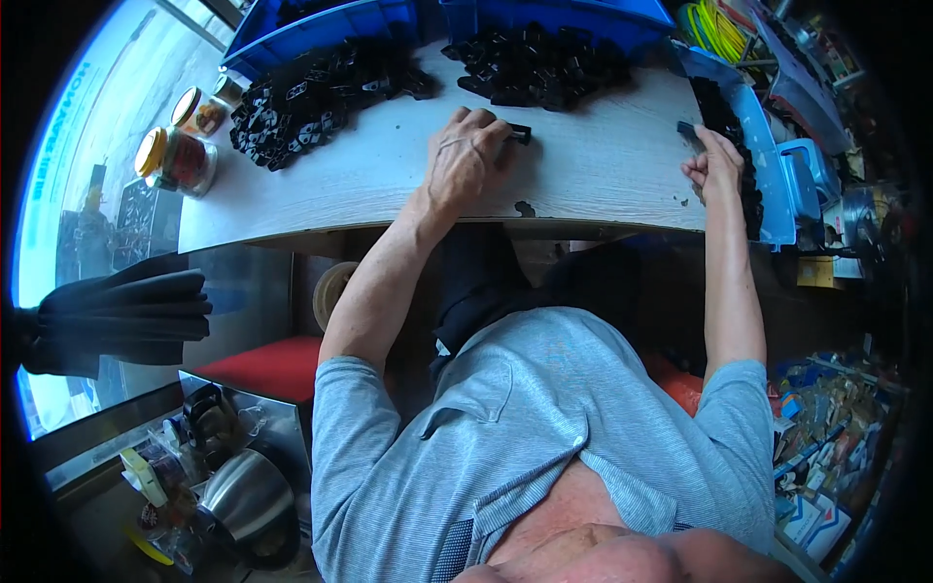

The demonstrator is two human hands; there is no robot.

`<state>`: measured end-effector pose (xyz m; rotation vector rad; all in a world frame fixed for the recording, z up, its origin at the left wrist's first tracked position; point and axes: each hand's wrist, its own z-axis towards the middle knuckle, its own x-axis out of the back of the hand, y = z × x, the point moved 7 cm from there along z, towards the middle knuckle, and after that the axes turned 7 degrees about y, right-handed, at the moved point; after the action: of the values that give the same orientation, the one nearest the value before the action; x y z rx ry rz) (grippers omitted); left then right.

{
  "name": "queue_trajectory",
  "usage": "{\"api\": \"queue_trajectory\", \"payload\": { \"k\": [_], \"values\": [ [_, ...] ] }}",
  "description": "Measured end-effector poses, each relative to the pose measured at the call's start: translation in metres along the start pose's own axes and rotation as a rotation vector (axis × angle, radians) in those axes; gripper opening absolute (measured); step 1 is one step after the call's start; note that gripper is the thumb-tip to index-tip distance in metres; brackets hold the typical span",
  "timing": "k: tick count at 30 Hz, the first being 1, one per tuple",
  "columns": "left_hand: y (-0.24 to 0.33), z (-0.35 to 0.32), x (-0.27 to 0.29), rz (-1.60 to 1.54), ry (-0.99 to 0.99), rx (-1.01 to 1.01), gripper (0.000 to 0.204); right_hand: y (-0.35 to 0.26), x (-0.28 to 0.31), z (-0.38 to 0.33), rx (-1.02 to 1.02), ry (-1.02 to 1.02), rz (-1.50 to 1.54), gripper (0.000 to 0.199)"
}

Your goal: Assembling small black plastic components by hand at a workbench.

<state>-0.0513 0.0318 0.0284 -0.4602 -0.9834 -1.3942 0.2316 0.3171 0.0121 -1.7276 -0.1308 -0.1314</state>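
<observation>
Pinching blk pc (pixel 687 128) w/ R hand (pixel 717 165), upper rt of frame; L hand (pixel 468 154), upper ctr, curls round 2nd pc (pixel 522 134).

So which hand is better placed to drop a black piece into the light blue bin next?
Probably the right hand, holding a black piece beside the bin; the left hand is farther away, at another black piece.

Blue lettering (pixel 71 119) runs up the bright window (pixel 102 73) at left.
</observation>
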Motion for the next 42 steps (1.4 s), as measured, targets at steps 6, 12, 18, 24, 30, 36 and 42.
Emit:
{"api": "queue_trajectory", "payload": {
  "k": [6, 12, 18, 24, 30, 36, 42],
  "values": [
    [-0.006, 0.002, 0.009, -0.028, 0.113, -0.036, 0.02, -0.006, -0.019, -0.028, 0.0, -0.069, -0.003, 0.034],
    [-0.076, 0.02, 0.062, 0.305, 0.46, 0.082, 0.025, -0.002, -0.074, -0.077, 0.014, -0.444, -0.077, 0.038],
    [-0.125, 0.009, 0.054, 0.401, 0.255, 0.163, 0.025, -0.006, -0.126, -0.124, 0.097, -0.582, -0.22, 0.052],
    [-0.094, -0.002, 0.059, 0.257, 0.324, 0.078, 0.028, -0.015, -0.162, -0.156, 0.197, -0.686, -0.358, 0.055],
    [-0.046, -0.019, 0.039, 0.128, 0.075, 0.004, 0.036, -0.018, -0.184, -0.165, 0.286, -0.688, -0.469, 0.045],
    [-0.033, -0.027, 0.034, 0.041, 0.066, -0.1, 0.037, -0.015, -0.189, -0.165, 0.343, -0.634, -0.6, 0.031],
    [-0.038, -0.029, 0.032, -0.007, 0.116, -0.095, 0.032, -0.009, -0.185, -0.166, 0.271, -0.652, -0.563, 0.029]
  ]
}}
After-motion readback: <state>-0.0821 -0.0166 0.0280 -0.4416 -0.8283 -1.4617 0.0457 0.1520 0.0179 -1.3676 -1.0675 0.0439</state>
